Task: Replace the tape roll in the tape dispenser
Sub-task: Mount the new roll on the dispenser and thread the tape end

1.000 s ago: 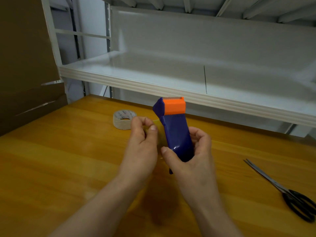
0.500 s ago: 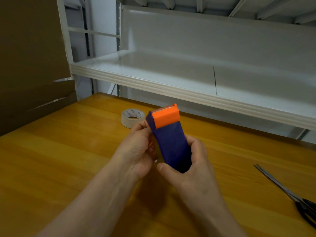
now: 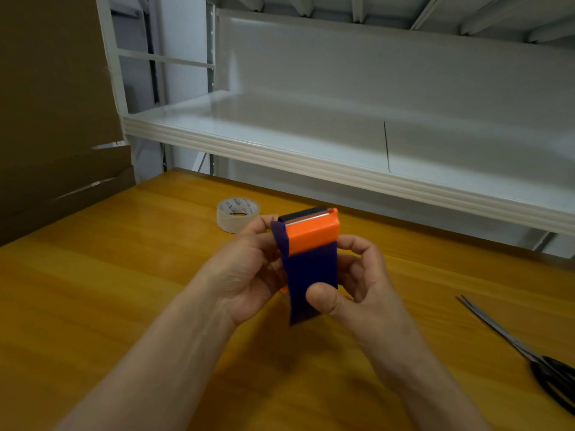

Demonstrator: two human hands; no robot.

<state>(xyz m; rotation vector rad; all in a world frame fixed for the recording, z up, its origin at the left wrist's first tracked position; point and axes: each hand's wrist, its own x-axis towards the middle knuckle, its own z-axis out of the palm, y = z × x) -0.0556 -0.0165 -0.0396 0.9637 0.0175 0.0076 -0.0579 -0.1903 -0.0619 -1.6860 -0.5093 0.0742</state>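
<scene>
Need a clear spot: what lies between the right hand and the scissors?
Nothing: bare wooden table between the right hand and the scissors, seen in the head view.

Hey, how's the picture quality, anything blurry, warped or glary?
Head view: the tape dispenser, left hand and right hand look slightly motion-blurred; the shelf edge bends a little from the wide lens; the table has soft sheen, no harsh glare.

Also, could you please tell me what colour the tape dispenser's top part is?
The tape dispenser's top part is orange, seen best in the head view.
</scene>
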